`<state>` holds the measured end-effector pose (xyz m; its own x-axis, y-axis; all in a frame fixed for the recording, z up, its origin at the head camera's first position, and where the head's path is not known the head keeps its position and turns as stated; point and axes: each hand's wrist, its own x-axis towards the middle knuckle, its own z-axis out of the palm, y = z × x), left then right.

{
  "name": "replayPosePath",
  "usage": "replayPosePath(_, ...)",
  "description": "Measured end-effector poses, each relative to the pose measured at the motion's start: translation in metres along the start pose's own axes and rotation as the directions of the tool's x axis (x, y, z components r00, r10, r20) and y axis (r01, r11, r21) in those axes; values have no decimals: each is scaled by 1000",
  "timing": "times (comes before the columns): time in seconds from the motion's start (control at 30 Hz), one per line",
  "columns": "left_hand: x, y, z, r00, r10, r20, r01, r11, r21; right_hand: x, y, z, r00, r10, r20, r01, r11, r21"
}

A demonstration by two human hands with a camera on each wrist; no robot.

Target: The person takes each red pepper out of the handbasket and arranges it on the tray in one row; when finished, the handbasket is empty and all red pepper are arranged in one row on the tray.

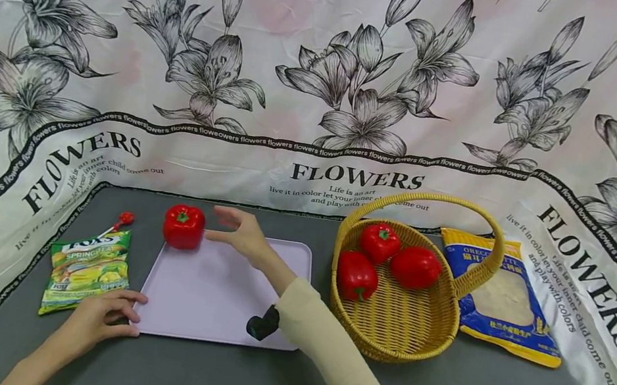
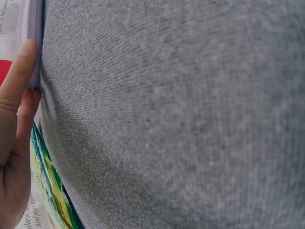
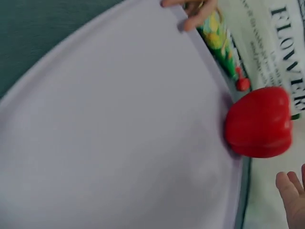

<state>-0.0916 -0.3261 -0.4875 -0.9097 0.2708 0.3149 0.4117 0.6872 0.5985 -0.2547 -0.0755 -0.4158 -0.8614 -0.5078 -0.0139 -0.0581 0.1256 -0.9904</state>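
A red bell pepper (image 1: 183,227) sits at the far left corner of the pale lilac tray (image 1: 221,299). Just right of it is my right hand (image 1: 239,233), thumb and fingers spread apart, holding nothing. The right wrist view shows a small gap between the bell pepper (image 3: 259,123) and my right fingertips (image 3: 282,183). My left hand (image 1: 101,318) holds the tray's near left corner, thumb at the front edge and fingers over the left side. The left wrist view catches my left hand (image 2: 14,124) at the tray rim (image 2: 35,28), mostly beside grey tabletop.
A yellow wicker basket (image 1: 397,322) with a tall handle stands right of the tray, holding a few red peppers (image 1: 379,243). Behind it lies a blue and yellow pasta bag (image 1: 499,294). A green candy bag (image 1: 87,269) and a red lollipop (image 1: 126,218) lie left.
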Motion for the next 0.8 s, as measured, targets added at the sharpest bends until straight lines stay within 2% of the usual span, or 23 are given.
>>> replayPosePath(0.17,2,-2,1,999,34,-24,-34,999,-4,-30,-11,-24,999,-4,36,3,1000,21)
replayPosePath(0.33,1,-1,4,998,45,-37,-46,999,-26,-70,-14,-52,986,-29,166,25,999,25)
replayPosePath(0.47,-1,-2,5,998,26,-49,-27,999,-28,-101,-13,-75,966,-88,244,89,996,4)
replayPosePath(0.57,-1,-2,4,999,2,-42,-3,1000,-27,-121,-13,-91,961,-113,251,116,993,6)
replayPosePath(0.8,0,-1,3,1000,-11,-28,11,1000,-18,-159,-5,-128,969,-148,196,142,989,46)
